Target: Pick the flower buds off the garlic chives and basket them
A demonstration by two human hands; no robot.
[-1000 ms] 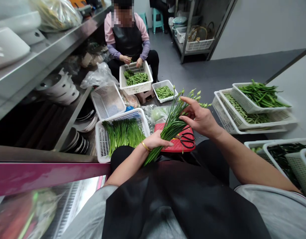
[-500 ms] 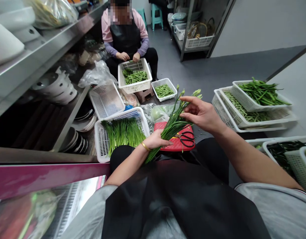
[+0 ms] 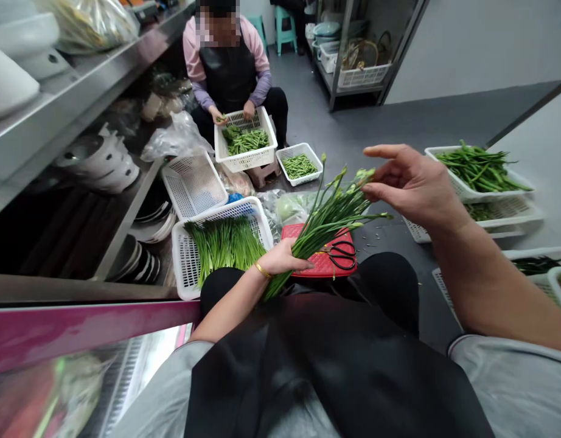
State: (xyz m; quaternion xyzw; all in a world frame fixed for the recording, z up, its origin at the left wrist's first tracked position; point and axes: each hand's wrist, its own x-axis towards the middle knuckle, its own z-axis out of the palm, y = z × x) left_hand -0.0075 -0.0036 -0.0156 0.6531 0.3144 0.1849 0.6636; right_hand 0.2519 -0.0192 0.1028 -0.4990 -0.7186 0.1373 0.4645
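In the head view, the left hand is closed around the bundle of green stems, which lies tilted above the red pad, buds pointing away from the body. The lower ends of the stems are hard to separate from the black apron.

The right hand is at the bud tips. Its forefinger stretches apart from the thumb, but the other fingers are curled and partly hidden, so I cannot tell whether they pinch a stem. The scissors show their black handles; the blades are partly covered by the stems.

Beside the left forearm, the white basket holds more stems, its near corner hidden by the knee. The right arm covers part of the stacked baskets, and the dark green vegetables below are mostly concealed. The co-worker holds something green, too small to recognise.
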